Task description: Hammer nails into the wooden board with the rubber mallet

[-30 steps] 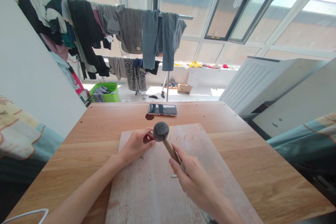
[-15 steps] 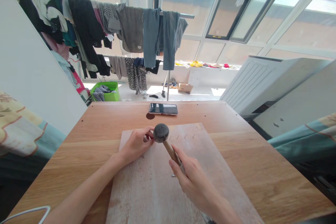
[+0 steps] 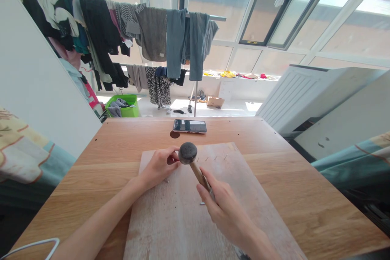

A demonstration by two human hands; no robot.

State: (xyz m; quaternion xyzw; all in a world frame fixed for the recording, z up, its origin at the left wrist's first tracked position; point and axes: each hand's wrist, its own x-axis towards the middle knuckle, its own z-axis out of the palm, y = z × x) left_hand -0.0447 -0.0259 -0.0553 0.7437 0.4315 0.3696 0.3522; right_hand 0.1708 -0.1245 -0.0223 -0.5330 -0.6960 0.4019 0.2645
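Observation:
My right hand (image 3: 222, 205) is wrapped round the wooden handle of a mallet. The mallet's round dark head (image 3: 187, 153) hangs just above a pale wooden board (image 3: 183, 219) lying on the table. My left hand (image 3: 158, 166) rests on the board with thumb and fingers pinched together right beside the mallet head; what they pinch is too small to make out. A short row of nails (image 3: 215, 157) stands in the board to the right of the head. A loose nail (image 3: 201, 203) lies near my right hand.
The board lies on a light wooden table (image 3: 304, 187). A phone (image 3: 189, 126) lies flat near the far edge, a dark round spot (image 3: 174, 134) beside it. A white cable (image 3: 33, 244) crosses the near left corner. Clothes racks, a green basket (image 3: 122, 107) and white panels stand beyond.
The mallet head has stayed at nearly the same spot above the board, shifting only slightly. Both hands keep their grip and place.

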